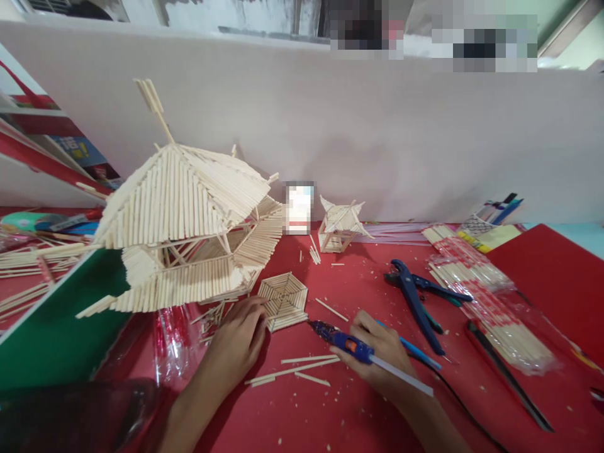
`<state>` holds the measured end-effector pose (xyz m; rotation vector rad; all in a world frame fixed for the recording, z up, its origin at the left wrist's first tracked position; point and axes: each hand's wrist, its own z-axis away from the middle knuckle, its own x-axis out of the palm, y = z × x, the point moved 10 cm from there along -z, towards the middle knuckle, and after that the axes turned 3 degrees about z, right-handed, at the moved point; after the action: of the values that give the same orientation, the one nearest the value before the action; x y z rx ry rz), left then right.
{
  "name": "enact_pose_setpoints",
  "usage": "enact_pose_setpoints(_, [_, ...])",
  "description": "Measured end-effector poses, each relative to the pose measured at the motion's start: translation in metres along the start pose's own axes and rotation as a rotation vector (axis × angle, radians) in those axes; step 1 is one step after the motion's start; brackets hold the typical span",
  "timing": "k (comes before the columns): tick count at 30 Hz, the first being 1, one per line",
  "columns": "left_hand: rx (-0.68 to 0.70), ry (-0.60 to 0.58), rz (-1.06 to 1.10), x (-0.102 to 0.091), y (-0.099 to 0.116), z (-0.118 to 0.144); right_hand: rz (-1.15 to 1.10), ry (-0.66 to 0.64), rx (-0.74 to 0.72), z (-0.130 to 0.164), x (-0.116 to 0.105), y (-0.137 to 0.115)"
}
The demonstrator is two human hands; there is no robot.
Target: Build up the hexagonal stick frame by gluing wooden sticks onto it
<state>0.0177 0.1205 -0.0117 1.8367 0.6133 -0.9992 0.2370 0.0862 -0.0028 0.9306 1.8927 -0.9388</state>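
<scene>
My right hand is closed around a blue hot glue gun, with a translucent glue stick poking out of its back. The gun's nozzle is at the lower right corner of a hexagonal stick panel, which is made of thin wooden sticks in nested rings. My left hand grips the panel's left edge with its fingers bent; the fingertips are partly hidden. Loose sticks lie between my forearms, and a single stick lies right of the panel.
A large stick pavilion stands at left, close to my left hand. A small stick pavilion stands by the grey partition. At right lie blue cutters, bagged sticks and a dark flat bar. A cord trails below my right hand.
</scene>
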Motion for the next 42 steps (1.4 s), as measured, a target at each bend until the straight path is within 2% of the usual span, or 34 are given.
enact_pose_setpoints(10, [-0.005, -0.007, 0.014, -0.002, 0.002, 0.0, -0.05, -0.011, 0.067, 0.0, -0.003, 0.012])
enact_pose_setpoints(13, [0.0, -0.002, 0.014, -0.003, 0.003, 0.0, -0.104, -0.002, 0.133, 0.0, -0.003, 0.021])
enact_pose_setpoints(16, [0.002, 0.009, 0.013, -0.005, 0.004, -0.001, -0.165, -0.048, 0.205, -0.001, 0.002, 0.024])
enact_pose_setpoints(21, [0.01, 0.007, 0.018, -0.004, 0.005, -0.001, -0.414, -0.181, 0.221, -0.004, 0.012, 0.013])
enact_pose_setpoints(23, [0.018, 0.004, 0.023, -0.003, 0.005, 0.0, -0.526, -0.151, 0.248, -0.006, 0.009, 0.014])
enact_pose_setpoints(26, [0.03, 0.0, 0.028, -0.002, 0.004, 0.001, -0.616, -0.018, 0.407, -0.003, -0.001, 0.032])
enact_pose_setpoints(27, [0.035, 0.0, 0.029, -0.002, 0.004, 0.001, -0.619, -0.011, 0.454, -0.001, -0.001, 0.037])
enact_pose_setpoints(31, [0.055, -0.004, 0.025, -0.001, 0.005, 0.002, -0.744, -0.209, 0.454, 0.0, 0.019, 0.027])
enact_pose_setpoints(33, [0.071, -0.003, 0.017, -0.002, 0.007, 0.002, -0.897, -0.21, 0.503, 0.001, 0.026, 0.026])
enact_pose_setpoints(35, [0.087, 0.01, 0.006, -0.003, 0.009, 0.003, -0.966, -0.125, 0.601, 0.002, 0.025, 0.036])
enact_pose_setpoints(36, [0.092, 0.018, 0.001, -0.004, 0.01, 0.004, -0.974, -0.14, 0.62, 0.003, 0.027, 0.036])
enact_pose_setpoints(38, [0.098, 0.033, -0.006, -0.007, 0.012, 0.004, -1.044, -0.273, 0.615, 0.006, 0.034, 0.03])
enact_pose_setpoints(40, [0.104, 0.049, -0.009, -0.009, 0.013, 0.005, -1.209, -0.36, 0.599, 0.009, 0.035, 0.022])
enact_pose_setpoints(42, [0.106, 0.072, -0.011, -0.012, 0.013, 0.006, -1.362, -0.324, 0.59, 0.007, 0.026, 0.024])
